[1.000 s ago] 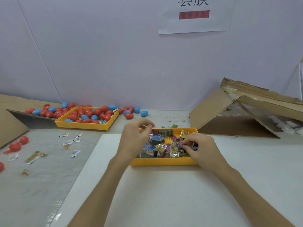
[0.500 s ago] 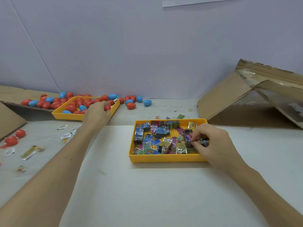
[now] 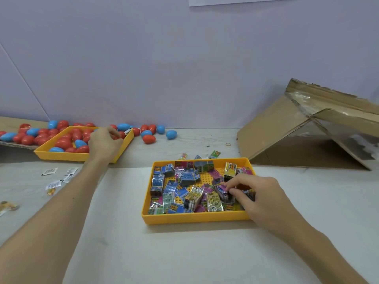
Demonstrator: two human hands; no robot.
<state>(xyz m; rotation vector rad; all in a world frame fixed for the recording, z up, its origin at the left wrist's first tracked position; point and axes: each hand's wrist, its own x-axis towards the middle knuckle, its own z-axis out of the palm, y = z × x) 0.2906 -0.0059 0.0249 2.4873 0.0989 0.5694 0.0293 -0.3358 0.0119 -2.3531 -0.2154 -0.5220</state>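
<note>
A yellow tray (image 3: 194, 219) in front of me holds several small colourful foil packets. My right hand (image 3: 260, 197) reaches into its right side, thumb and forefinger pinching a pink packet (image 3: 222, 189). To the far left, a second yellow tray (image 3: 61, 157) is filled with red and blue plastic eggs. My left hand (image 3: 104, 143) is over that tray's right end, fingers curled down round a red egg (image 3: 121, 135) that is mostly hidden by them.
Loose red and blue eggs (image 3: 148, 138) lie along the wall behind the egg tray. Small white sachets (image 3: 69, 173) are scattered at the left. An open cardboard box (image 3: 287, 130) lies tipped at the right. A white sheet (image 3: 184, 253) covers the near table.
My left hand left the packet tray and travelled left to the egg tray, where its fingers have curled down. My right hand stayed in the packet tray, working at the packets.
</note>
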